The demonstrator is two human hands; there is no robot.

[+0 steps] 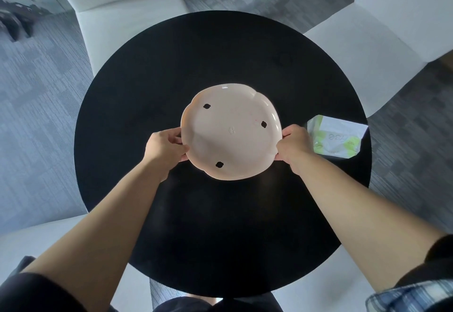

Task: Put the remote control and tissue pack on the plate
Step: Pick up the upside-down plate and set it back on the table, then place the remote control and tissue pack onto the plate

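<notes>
I see both hands on the pale pink plate (230,132), one at each side of its scalloped rim, over the middle of the round black tabletop (171,66). Left hand (163,145) grip is clamped on the left edge, right hand (293,146) grip clamped on the right edge. Green-and-white tissue pack (335,140) lies at the tabletop's right edge, just beside the right hand. I can't spot the remote control. White chairs (122,5) stand around.

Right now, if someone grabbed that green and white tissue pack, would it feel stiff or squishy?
Probably squishy: the tissue pack has a crinkled, glossy plastic wrapper, so it likely dents under fingers. It looks light for its size. Lying flat near the table edge, it should slide, not roll.
</notes>
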